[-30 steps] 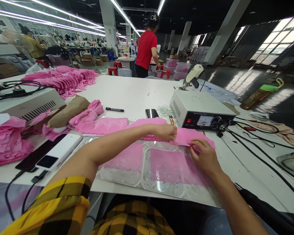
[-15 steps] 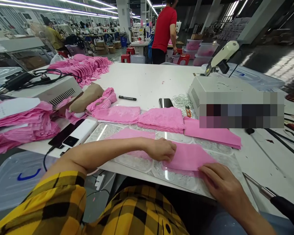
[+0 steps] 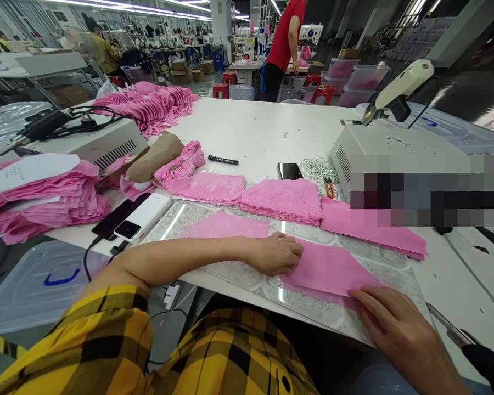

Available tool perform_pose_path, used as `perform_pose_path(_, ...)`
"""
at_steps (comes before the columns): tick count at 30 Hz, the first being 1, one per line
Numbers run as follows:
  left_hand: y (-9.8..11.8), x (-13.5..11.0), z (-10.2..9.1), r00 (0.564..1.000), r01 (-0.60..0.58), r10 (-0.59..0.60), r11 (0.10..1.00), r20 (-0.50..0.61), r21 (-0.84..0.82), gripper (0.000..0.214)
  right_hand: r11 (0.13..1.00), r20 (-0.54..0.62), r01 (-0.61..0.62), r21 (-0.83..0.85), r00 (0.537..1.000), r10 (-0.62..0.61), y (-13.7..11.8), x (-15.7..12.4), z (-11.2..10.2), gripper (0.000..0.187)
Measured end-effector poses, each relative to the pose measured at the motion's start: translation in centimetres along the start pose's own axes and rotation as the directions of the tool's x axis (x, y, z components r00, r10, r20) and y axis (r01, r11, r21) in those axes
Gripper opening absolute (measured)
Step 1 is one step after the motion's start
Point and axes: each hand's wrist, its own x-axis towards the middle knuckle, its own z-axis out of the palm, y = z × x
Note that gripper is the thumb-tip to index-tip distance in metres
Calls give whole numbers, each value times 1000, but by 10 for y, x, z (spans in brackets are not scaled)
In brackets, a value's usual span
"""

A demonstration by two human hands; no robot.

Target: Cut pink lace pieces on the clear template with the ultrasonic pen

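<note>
A plain pink fabric piece [image 3: 333, 269] lies in front of me on a clear plastic sheet [image 3: 395, 274], over another pink layer whose edge shows along its near side. My left hand [image 3: 276, 254] is closed on its left end with curled fingers. My right hand [image 3: 399, 315] pinches its near right corner between thumb and fingers. Left of it, partly behind my left forearm, a thin pink lace piece [image 3: 230, 225] lies flat. Just beyond are a lace stack [image 3: 209, 187], a thicker lace stack [image 3: 282, 200] and a smooth pink stack [image 3: 337, 215].
A black-handled metal tool [image 3: 456, 332] lies at right. Farther back are orange-handled snippers [image 3: 329, 188], a phone [image 3: 289, 170], a marker [image 3: 223, 160] and a grey machine box [image 3: 395, 140]. Pink bundles [image 3: 57, 203] and a white power bank [image 3: 144, 218] sit left.
The view has turned slightly left, so the table appears shifted right. Both hands stay on the pink fabric piece, which looks almost unchanged. The person in red leans more to the right.
</note>
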Motion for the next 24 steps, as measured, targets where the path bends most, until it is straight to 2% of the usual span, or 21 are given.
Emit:
perform_pose_path(6, 2, -5, 2, 1000, 11, -11, 1000, -21, 19, 12, 1000, 15, 22, 20, 1000, -22, -4, 2, -6, 24)
perform_pose_path(10, 3, -6, 2, 1000, 15, -15, 1000, -28, 23, 12, 993, -6, -31, 115, 999, 32, -22, 17, -4, 22)
perform_pose_path(16, 3, -4, 3, 1000, 29, -28, 999, -10, 35, 12, 977, -21, -33, 213, 999, 38, -53, 49, 19, 16)
perform_pose_path(20, 3, -4, 4, 999, 34, -33, 999, -12, 37, 11, 971, -19, -47, 234, 998, 53, -59, 55, 34, 9)
perform_pose_path(24, 2, -4, 6, 999, 27, -27, 999, -36, 20, 11, 963, -18, -76, 259, 996, 84, -59, 54, 38, 10)
